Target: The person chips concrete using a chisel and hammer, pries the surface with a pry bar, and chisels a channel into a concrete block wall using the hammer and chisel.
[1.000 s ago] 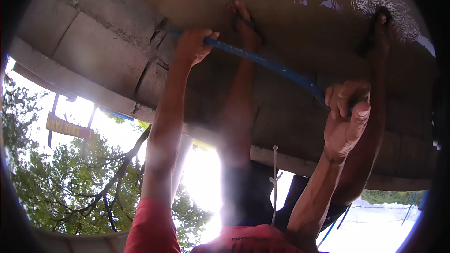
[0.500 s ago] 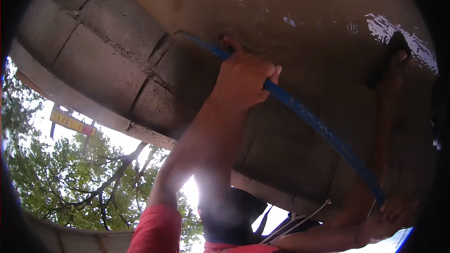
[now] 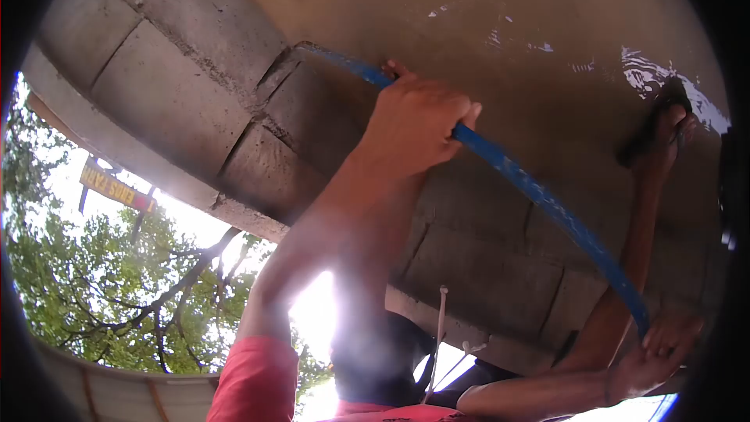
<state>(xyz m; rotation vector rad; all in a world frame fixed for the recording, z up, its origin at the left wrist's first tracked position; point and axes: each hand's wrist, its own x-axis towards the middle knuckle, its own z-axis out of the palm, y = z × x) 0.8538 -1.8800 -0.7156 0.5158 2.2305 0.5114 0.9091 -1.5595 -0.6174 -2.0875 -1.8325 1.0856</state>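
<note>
A long blue bar with worn paint slants across the view, looking bowed in the wide lens. My left hand, below a red sleeve, is closed around its upper part. Lower right, my right hand grips the other end. The bar's thin, dull tip lies against the block wall where it meets brown water; I cannot tell whether the tip is under the surface. Toes of one foot show just beyond my left hand. My other foot, with something black about it, is in the water.
The wall curves around, with a pale rim and dark gaps between blocks. Dark shorts and a hanging light cord show low in the view. Outside are trees and a yellow sign, appearing upside down.
Both hands have shifted slightly to the right along with the bar, while its tip stays near the same wall joint. The light cord has swung to the left.
</note>
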